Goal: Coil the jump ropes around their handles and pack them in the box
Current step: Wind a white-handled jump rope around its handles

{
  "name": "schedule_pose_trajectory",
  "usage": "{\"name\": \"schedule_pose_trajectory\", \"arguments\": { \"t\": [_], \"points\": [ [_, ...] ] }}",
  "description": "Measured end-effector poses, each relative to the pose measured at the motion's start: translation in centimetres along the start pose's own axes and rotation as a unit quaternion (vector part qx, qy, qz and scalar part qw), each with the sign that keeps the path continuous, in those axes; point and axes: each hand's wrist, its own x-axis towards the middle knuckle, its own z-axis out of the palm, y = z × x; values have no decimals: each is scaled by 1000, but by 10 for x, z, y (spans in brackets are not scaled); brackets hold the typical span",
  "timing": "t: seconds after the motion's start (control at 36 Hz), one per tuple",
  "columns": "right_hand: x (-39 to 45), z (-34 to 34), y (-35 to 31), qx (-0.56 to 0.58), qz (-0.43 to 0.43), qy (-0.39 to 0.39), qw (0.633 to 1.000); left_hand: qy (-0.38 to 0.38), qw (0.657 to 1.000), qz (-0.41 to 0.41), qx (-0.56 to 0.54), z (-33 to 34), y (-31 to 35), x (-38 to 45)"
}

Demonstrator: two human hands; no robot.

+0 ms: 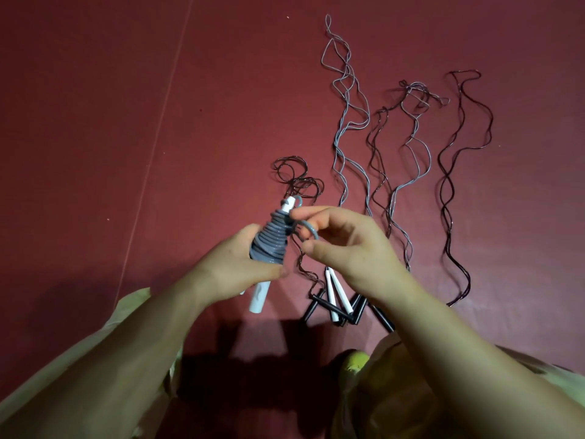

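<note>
Currently centre frame: left hand (235, 267) fingers curl round white handles (261, 291) wrapped in grey rope coil (270, 240); right hand (345, 245) pinches its loose end loop (311, 231). Uncoiled ropes (395, 160) lie upper right on red floor (126, 90).

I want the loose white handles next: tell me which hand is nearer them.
Right. The right hand hovers directly over the pair of white plastic handles on the red floor; the left hand is off to their left.

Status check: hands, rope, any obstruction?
Left hand grips coiled grey rope on white handles. Right hand pinches its last loop. Loose ropes lie beyond; no box visible.
</note>
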Motion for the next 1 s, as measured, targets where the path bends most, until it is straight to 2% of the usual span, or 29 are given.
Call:
{"name": "schedule_pose_trajectory", "arguments": {
  "t": [0.19,0.31,0.53,0.72,0.89,1.0],
  "points": [
    [0,2,-2,106,21,9,994,16,999,26,14,6,-2,1],
    [2,2,0,113,30,5,993,8,999,26,18,9,-3,0],
    [4,-6,0,88,35,-22,995,-26,1000,0,-16,6,3,-4],
    [3,-12,-4,-24,26,-38,999,-46,999,-1,-5,5,-2,-1],
    [3,-8,-4,-41,30,-47,998,-52,999,1,-3,6,-3,-1],
    [3,-8,-3,-34,31,-22,999,-48,999,0,7,6,-2,-3]
  ]
}}
